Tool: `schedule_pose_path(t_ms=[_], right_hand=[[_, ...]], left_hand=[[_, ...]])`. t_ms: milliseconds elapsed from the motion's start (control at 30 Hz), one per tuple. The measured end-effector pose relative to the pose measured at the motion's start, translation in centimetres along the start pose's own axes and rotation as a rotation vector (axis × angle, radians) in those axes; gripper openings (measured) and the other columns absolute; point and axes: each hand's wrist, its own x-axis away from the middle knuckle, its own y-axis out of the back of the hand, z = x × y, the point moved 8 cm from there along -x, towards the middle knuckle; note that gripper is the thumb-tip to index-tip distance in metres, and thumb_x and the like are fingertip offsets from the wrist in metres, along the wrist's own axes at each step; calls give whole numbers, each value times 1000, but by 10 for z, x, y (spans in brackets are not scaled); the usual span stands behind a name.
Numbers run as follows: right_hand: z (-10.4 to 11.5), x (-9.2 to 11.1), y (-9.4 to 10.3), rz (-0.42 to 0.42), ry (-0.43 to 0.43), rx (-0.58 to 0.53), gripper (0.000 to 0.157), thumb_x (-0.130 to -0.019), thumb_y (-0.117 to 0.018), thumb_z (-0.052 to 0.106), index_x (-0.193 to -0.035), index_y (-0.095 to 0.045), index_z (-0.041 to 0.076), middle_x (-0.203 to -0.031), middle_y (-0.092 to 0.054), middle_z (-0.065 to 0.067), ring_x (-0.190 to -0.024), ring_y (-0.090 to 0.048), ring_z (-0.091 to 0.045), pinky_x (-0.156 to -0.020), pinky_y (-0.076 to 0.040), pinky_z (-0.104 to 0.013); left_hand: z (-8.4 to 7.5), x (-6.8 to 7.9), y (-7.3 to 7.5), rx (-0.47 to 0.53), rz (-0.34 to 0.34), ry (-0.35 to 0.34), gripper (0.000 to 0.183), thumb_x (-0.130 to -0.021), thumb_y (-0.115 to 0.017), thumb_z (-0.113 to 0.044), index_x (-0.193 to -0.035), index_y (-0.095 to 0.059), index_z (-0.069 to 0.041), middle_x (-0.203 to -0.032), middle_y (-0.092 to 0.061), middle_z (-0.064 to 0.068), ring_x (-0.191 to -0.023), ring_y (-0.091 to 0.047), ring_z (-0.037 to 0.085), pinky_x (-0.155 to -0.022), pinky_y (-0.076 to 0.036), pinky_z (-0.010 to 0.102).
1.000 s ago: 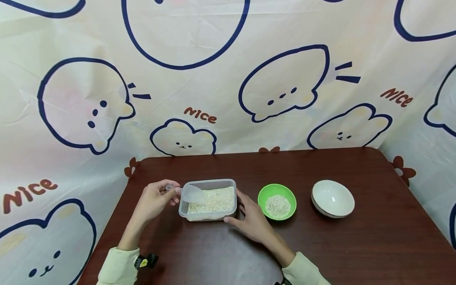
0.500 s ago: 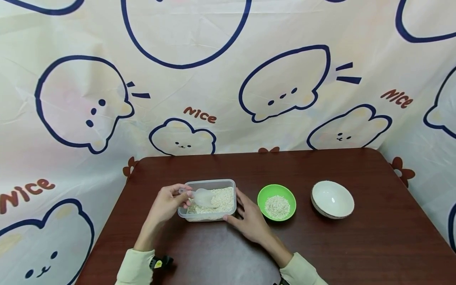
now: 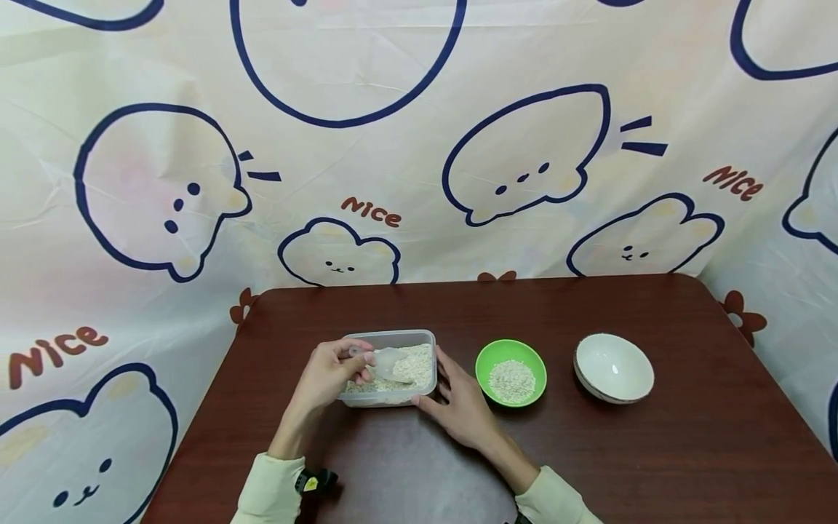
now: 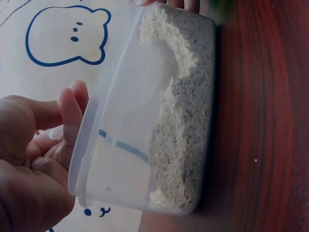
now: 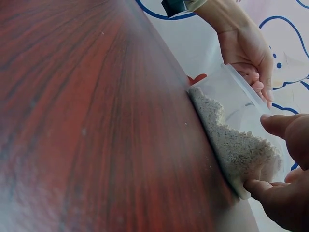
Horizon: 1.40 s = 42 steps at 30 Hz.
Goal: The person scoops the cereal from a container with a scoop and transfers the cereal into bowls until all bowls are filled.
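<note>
My left hand (image 3: 330, 371) pinches the short handle of a translucent plastic scoop (image 3: 389, 363), whose bowl dips into oat flakes (image 3: 419, 362). Those flakes fill part of a clear rectangular plastic container (image 3: 393, 337) on the table. In the left wrist view, the left hand (image 4: 36, 154) is by the container's rim, and the scoop's bowl shows blurred through the wall. My right hand (image 3: 465, 407) grips the container's right end, thumb at the near corner and fingers along the side. The right wrist view has its thumb and fingers (image 5: 270, 193) against the container wall.
To the right of the container stands a small green bowl (image 3: 485, 358) with some oat flakes in it. Further right is a white bowl (image 3: 614, 364). The dark brown wooden table (image 3: 687, 451) ends at a printed cloth (image 3: 419, 160) behind it.
My left hand has moved right and slightly down, carrying the scoop from the container's left end deeper into the oat flakes. The right hand keeps its hold on the container.
</note>
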Motion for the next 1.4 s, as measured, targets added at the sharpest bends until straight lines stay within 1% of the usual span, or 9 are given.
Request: schedule_pose_path(t_ms=[133,333,600,800,967,1100,1167,1267,1400], right_hand=[[0,0,0,1,0,0,96,-92,-87,15,-168,-30,5,-169,-42,-19,-153,-48,-35,-115,-50,-43],[0,1,0,1,7,13,95,-92,-87,17,-168,-30,5,-169,-42,-19,-153,-49,-35,-115,-50,-44],[0,1,-1,9,11,-7,95,-92,-87,16,-168,-31,4,-168,-43,-19,-152,-49,-35,-114,-50,-43],[1,-1,-2,20,13,-10,95,-92,-87,16,-168,-31,7,-168,-44,-17,-153,-48,-33,-115,-50,-43],[1,-1,-2,20,7,-21,95,-92,-87,14,-168,-31,6,-167,-46,-18,-153,-49,-34,-115,-49,-44],[1,0,0,20,8,-14,95,-92,-87,15,-168,-31,4,-167,-45,-21,-152,-49,-36,-115,-50,-45],[2,0,0,22,8,-12,95,-92,-87,16,-167,-31,3,-167,-45,-21,-152,-49,-37,-115,-50,-45],[2,0,1,25,5,-7,95,-92,-87,17,-167,-31,3,-167,-44,-21,-152,-49,-37,-115,-50,-45],[2,1,3,21,-12,5,95,-92,-87,18,-167,-30,1,-168,-43,-22,-153,-48,-38,-115,-51,-44]], left_hand=[[0,0,-2,14,9,2,15,-103,-68,-1,-114,-74,7,-89,-76,22,-67,-70,16,-65,-65,34],[2,1,-1,31,14,12,16,-103,-68,-3,-115,-74,7,-91,-76,23,-68,-70,14,-66,-64,33],[5,1,2,97,21,14,17,-102,-69,-2,-115,-73,9,-92,-77,23,-67,-70,11,-65,-64,29],[8,2,8,146,4,13,21,-102,-69,-2,-118,-71,11,-93,-78,22,-69,-71,9,-67,-65,30],[10,3,11,175,-5,20,23,-102,-70,-3,-120,-71,12,-90,-78,15,-70,-72,9,-68,-66,30],[10,4,14,179,-7,14,23,-103,-70,-3,-120,-71,12,-93,-78,16,-71,-72,10,-69,-66,31],[10,5,17,183,-12,6,23,-103,-69,-4,-120,-70,12,-93,-78,16,-71,-73,11,-69,-66,31],[11,6,24,198,-30,7,24,-103,-69,-4,-122,-69,13,-91,-78,12,-71,-73,11,-69,-66,31],[11,8,34,225,-53,11,26,-105,-67,-4,-123,-67,14,-89,-78,7,-71,-71,9,-69,-64,27]])
